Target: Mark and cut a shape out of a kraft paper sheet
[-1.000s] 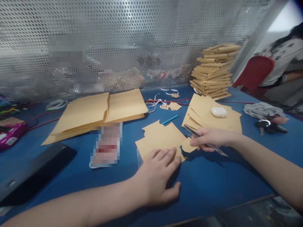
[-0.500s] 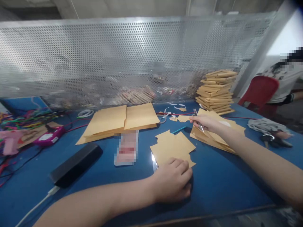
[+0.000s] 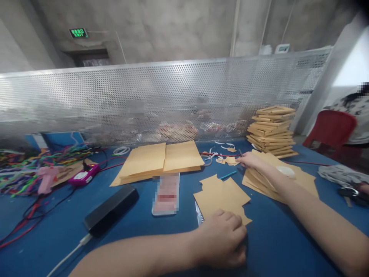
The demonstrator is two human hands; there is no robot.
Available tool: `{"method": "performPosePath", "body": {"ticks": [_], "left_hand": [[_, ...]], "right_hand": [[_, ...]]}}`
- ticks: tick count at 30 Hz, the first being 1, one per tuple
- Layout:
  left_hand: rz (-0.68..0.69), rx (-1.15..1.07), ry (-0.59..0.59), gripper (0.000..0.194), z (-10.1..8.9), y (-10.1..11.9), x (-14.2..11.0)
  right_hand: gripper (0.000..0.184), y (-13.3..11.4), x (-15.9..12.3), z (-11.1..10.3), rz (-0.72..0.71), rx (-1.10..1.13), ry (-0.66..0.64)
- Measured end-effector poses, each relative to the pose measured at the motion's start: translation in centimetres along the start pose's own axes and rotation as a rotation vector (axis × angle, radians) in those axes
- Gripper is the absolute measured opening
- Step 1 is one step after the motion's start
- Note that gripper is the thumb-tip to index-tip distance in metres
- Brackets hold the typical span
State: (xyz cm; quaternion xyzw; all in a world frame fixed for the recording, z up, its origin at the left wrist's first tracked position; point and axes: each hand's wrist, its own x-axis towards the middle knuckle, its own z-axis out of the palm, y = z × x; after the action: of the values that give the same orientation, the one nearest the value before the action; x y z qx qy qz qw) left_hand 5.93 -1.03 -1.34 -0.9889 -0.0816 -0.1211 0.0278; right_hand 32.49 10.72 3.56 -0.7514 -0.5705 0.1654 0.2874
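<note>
My left hand point(image 3: 223, 238) rests curled into a loose fist on the blue table point(image 3: 273, 234), its knuckles on the near edge of a small pile of cut brown paper pieces point(image 3: 221, 196). My right hand point(image 3: 250, 159) is stretched far forward, closed on a thin metal blade point(image 3: 240, 153), beside small paper scraps point(image 3: 229, 159) and at the far corner of a fanned pile of brown envelopes point(image 3: 300, 179). A white earbud case point(image 3: 285, 171) lies on that pile.
Two large brown envelopes point(image 3: 161, 159) lie at mid-table, a phone point(image 3: 166, 193) and a black power bank point(image 3: 111, 209) nearer. A tall envelope stack point(image 3: 272, 130) stands by the perforated metal screen point(image 3: 144, 100). Coloured cords point(image 3: 34, 161) are at left, keys point(image 3: 350, 192) and a seated person point(image 3: 351, 115) at right.
My right hand moved forward with the blade from the cut pieces to the scraps at the far side. My left hand curled from flat to a fist. The view tilted up.
</note>
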Motion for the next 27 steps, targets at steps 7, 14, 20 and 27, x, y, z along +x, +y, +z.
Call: {"method": "performPosePath", "body": {"ticks": [7,14,20,27], "left_hand": [[-0.006,-0.021,0.013,0.028,-0.2,-0.1,0.0],[-0.014,-0.013,0.008,0.028,0.0,0.0,0.0],[-0.012,0.015,0.014,0.03,0.2,-0.1,0.0],[-0.016,0.012,0.015,0.03,0.4,-0.1,0.1]], "right_hand": [[0.034,0.1,-0.9,1.5,0.045,-0.164,-0.113],[0.032,-2.3,-2.8,1.3,-0.019,-0.247,-0.032],[0.025,-3.0,-5.6,1.6,-0.028,-0.246,-0.145],[0.021,-2.9,-8.7,1.4,-0.039,-0.069,-0.27]]}}
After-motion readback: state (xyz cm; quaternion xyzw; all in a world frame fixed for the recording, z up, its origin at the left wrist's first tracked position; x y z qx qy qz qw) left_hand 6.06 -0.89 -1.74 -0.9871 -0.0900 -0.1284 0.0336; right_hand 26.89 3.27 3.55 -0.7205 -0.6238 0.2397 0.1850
